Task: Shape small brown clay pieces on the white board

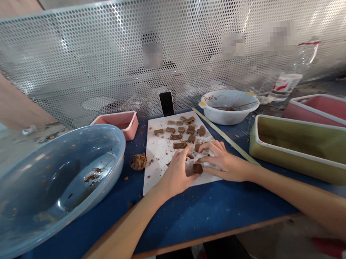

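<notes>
Both my hands rest on a white board (162, 153) on the blue table. My left hand (177, 173) curls its fingers and pinches a small brown clay piece (197, 168) at the board's near edge. My right hand (222, 161) lies next to it, fingers bent down over the board and touching the same piece. Several small shaped brown clay pieces (180, 135) lie in rows further back on the board. A rough lump of brown clay (139, 161) sits on the table just left of the board.
A big blue basin (48, 182) fills the left. A pink tray (120, 122), a black phone (166, 103) and a white bowl (228, 105) stand at the back. A thin stick (225, 136), a green tray (301, 149), a pink tray (325, 110) lie right. Perforated metal screen behind.
</notes>
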A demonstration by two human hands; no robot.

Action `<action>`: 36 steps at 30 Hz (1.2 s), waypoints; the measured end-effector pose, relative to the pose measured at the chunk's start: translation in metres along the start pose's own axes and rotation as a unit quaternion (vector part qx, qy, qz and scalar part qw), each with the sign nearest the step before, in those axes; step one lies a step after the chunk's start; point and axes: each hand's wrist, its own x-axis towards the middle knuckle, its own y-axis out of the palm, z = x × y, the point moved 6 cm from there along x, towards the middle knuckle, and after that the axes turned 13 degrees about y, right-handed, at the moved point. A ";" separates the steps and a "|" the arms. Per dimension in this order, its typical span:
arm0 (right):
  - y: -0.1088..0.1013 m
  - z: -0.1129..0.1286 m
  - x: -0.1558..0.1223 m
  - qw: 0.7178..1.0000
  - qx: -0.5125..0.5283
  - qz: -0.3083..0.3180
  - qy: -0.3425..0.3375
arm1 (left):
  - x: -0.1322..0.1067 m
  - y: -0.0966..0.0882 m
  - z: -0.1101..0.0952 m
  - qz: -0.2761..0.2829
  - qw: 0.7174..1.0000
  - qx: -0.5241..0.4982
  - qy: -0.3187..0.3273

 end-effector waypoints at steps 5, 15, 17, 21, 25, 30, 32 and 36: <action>0.001 -0.002 0.000 1.000 0.002 -0.004 -0.003 | 0.000 0.002 0.003 0.009 1.000 -0.008 -0.014; 0.003 -0.004 -0.001 0.999 -0.025 -0.036 0.004 | -0.002 0.003 0.005 0.005 1.000 -0.007 0.000; 0.004 -0.003 -0.001 0.999 -0.025 -0.032 -0.001 | -0.002 0.003 0.006 0.010 1.000 -0.011 -0.005; 0.003 -0.002 0.000 0.999 -0.020 -0.034 0.010 | -0.002 0.003 0.007 0.013 1.000 -0.006 -0.004; 0.001 -0.003 0.001 0.998 -0.027 -0.046 0.028 | -0.002 0.003 0.007 0.007 1.000 0.001 0.003; 0.001 -0.001 0.000 0.998 -0.041 -0.051 0.017 | -0.002 0.003 0.007 0.006 1.000 -0.006 -0.003; 0.001 0.001 -0.001 0.998 -0.045 -0.052 0.011 | -0.001 0.003 0.007 0.008 1.000 -0.015 -0.010; 0.000 0.001 -0.002 0.997 -0.045 -0.062 0.011 | -0.001 0.004 0.007 0.013 1.000 -0.020 -0.017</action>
